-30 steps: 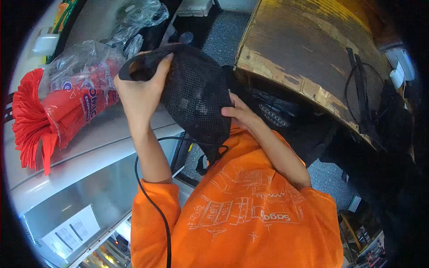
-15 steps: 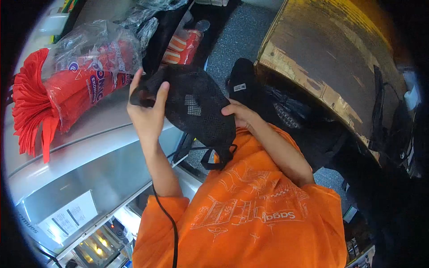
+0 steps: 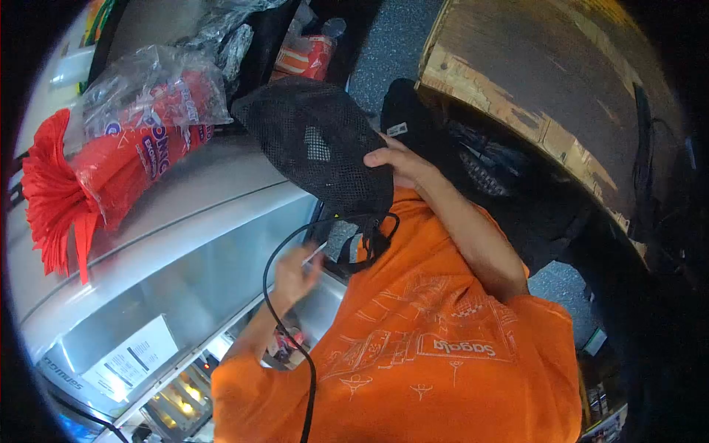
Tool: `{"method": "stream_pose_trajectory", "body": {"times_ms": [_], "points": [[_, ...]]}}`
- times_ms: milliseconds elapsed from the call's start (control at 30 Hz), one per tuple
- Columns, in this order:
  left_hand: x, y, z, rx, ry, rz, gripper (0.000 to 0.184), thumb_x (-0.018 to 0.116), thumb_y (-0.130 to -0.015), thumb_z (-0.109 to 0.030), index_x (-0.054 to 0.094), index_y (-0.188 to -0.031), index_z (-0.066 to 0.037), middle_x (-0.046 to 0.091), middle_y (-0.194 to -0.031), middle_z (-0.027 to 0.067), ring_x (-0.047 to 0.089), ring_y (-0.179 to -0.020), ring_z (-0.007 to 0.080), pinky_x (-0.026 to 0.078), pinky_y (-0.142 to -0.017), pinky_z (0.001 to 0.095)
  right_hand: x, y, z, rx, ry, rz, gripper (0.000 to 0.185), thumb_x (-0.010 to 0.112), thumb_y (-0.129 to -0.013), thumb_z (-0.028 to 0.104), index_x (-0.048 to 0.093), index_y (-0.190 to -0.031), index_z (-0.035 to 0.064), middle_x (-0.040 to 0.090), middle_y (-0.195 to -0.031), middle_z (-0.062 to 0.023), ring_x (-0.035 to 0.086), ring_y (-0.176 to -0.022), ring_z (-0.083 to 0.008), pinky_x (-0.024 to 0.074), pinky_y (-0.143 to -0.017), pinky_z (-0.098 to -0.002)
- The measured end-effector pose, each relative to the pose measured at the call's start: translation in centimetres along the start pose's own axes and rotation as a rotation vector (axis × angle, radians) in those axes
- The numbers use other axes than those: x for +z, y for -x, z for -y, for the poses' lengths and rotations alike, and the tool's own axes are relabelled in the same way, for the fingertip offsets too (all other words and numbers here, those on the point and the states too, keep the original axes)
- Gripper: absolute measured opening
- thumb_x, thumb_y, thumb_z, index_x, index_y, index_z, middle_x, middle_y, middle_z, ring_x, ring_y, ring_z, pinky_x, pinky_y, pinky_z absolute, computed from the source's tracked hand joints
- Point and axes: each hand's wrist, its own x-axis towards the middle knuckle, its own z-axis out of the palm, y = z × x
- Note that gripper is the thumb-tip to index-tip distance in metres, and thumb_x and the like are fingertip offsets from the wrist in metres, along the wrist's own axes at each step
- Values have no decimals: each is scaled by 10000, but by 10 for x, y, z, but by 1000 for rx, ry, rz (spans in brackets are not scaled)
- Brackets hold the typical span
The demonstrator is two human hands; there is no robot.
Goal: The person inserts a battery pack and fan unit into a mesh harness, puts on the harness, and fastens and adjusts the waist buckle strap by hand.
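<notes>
My right hand grips the side of a black mesh pouch, thumb on top of the mesh. A pale, see-through patch shows in the pouch's middle. From its lower end hang black straps, close to my orange shirt. My left hand is below the pouch, apart from the mesh and near the straps. Motion smears its fingers, so whether they hold the thin pale strip by the fingertips is unclear. A black cable loops past this hand.
Red folded bags in clear plastic lie on a grey appliance top at left. A worn wooden board stands at upper right. Beside it is a dark bag with a white label. A red packet lies at the top.
My left hand has let go of the pouch's far end and moved down towards the straps. The right hand keeps its hold. The cable now loops higher.
</notes>
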Motion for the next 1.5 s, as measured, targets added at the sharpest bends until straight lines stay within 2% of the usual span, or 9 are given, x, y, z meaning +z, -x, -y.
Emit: {"method": "stream_pose_trajectory", "body": {"times_ms": [100, 167, 267, 467, 833, 1133, 1233, 1400, 1500], "points": [[-26, -66, 5, 212, -155, -731, 732, 879, -716, -251, 550, -1325, -15, 422, -1472, 252, 437, -1346, 447, 386, -1080, 543, -3, -7, 1, 21, 49, -42, 977, 771, -751, 85, 252, -1578, 87, 475, -1448, -152, 504, -1302, -288, 436, -1097, -429], [-41, -101, -3, 452, -292, -810, 904, 905, -651, -260, 498, -1449, -140, 289, -1563, 264, 292, -1432, 496, 279, -1133, 617, -6, -9, -6, 59, 66, -47, 956, 777, -759, 96, 275, -1573, 102, 495, -1422, -149, 527, -1270, -281, 455, -1077, -419], [-71, -117, -49, 476, -444, -235, 941, 893, -611, -229, 498, -1464, -262, 302, -1568, 244, 253, -1468, 461, 231, -1131, 674, -11, -13, -18, 130, 54, 10, 905, 774, -778, 139, 314, -1557, 109, 531, -1366, -141, 568, -1202, -252, 486, -1034, -407], [-77, -143, -88, 526, -292, 240, 964, 806, -587, -103, 467, -1471, -282, 342, -1535, 269, 396, -1407, 421, 401, -1094, 507, 2, -2, -20, 318, 182, -47, 633, 708, -848, 222, 498, -1435, 111, 596, -1252, -96, 610, -1090, -192, 532, -905, -308], [-79, -123, -112, 264, 3, 152, 758, 770, -669, -110, 513, -1383, -106, 598, -1206, 280, 601, -1107, 490, 519, -947, 485, 6, 10, -27, 490, 212, 54, 378, 563, -990, 440, 652, -1132, 101, 707, -912, -41, 679, -680, -133, 570, -572, -285], [-77, -114, -94, 245, 247, 54, 618, 754, -715, -106, 532, -1285, -18, 643, -1152, 229, 653, -1044, 442, 537, -893, 430, -15, -20, -58, 496, 302, 291, 439, 458, -993, 453, 644, -1154, 90, 663, -1077, -90, 665, -881, -189, 571, -661, -355], [-90, -106, -94, 133, 229, 10, 594, 781, -763, -166, 523, -1276, -10, 680, -1083, 202, 695, -1000, 388, 542, -870, 400, -11, -30, -67, 362, 375, -67, 505, 433, -991, 441, 583, -1304, 74, 596, -1300, -156, 613, -1137, -235, 559, -847, -407], [-113, -88, -81, 150, 264, -275, 686, 807, -762, -204, 465, -1322, -3, 680, -1119, 166, 692, -1015, 280, 527, -882, 354, -58, -68, -110, -174, 984, 20, 399, 450, -1050, 322, 553, -1352, 82, 521, -1416, -81, 485, -1313, -243, 467, -1047, -424], [-124, -78, -80, -6, 289, -420, 661, 756, -778, -166, 462, -1341, 16, 541, -1299, 172, 570, -1187, 290, 430, -1034, 377, -31, -48, -81, 90, 537, 183, 592, 435, -1024, 474, 420, -1489, 108, 429, -1529, -112, 445, -1382, -260, 444, -1078, -458]]}}
